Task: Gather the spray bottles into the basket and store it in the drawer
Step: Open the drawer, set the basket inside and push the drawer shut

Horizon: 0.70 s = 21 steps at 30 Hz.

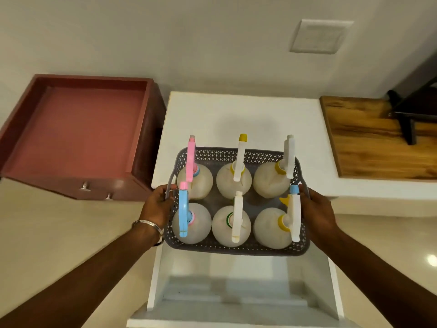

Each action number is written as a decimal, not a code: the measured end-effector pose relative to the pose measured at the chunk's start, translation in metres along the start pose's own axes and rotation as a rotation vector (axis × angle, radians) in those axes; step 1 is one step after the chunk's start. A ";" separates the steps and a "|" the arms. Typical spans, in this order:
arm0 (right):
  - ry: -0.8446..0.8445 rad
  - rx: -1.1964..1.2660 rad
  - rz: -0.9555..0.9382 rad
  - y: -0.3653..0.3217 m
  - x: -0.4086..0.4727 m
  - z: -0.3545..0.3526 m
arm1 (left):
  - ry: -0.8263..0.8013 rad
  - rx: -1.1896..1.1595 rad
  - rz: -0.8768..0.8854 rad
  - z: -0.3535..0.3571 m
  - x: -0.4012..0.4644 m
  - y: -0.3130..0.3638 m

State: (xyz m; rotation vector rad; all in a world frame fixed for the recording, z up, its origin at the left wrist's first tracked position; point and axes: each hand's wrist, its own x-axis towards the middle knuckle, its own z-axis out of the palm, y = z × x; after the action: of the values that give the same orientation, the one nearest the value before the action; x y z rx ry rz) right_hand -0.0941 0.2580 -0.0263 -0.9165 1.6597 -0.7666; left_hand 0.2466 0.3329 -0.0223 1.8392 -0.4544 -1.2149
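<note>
A grey perforated basket (pixel 236 250) holds several round translucent spray bottles (pixel 231 224) in two rows, with pink, blue, white and yellow trigger heads. My left hand (pixel 158 204) grips the basket's left handle and my right hand (pixel 318 209) grips its right handle. The basket hangs between the white cabinet top (pixel 236 114) and the open white drawer (pixel 241 287) below it. The drawer's inside shows nothing in it.
A dark red open drawer (pixel 80 129) juts out on the left with two metal knobs at its front. A wooden surface (pixel 369 138) with a black stand lies to the right. Beige floor surrounds the cabinet.
</note>
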 end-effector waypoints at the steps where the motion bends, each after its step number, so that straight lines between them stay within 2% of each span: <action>1: -0.004 0.010 0.006 0.008 -0.008 -0.005 | 0.004 0.031 0.010 0.000 -0.010 -0.010; 4: -0.027 0.046 0.015 0.030 -0.029 -0.022 | 0.001 0.098 0.012 0.001 -0.037 -0.037; 8: -0.049 0.060 0.009 0.068 -0.051 -0.037 | 0.011 -0.053 -0.066 0.006 -0.062 -0.078; 11: -0.046 0.098 0.046 0.097 -0.055 -0.040 | 0.001 -0.057 -0.090 0.010 -0.065 -0.105; 17: -0.063 0.130 0.113 0.147 -0.045 -0.035 | -0.031 0.096 -0.052 0.016 -0.043 -0.149; 21: -0.044 0.113 0.125 0.175 -0.029 -0.027 | -0.031 0.033 -0.148 0.025 -0.015 -0.175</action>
State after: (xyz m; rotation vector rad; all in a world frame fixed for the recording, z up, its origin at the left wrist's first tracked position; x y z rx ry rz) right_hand -0.1497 0.3724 -0.1529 -0.7388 1.6027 -0.7418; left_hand 0.1914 0.4296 -0.1599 1.9120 -0.3625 -1.3434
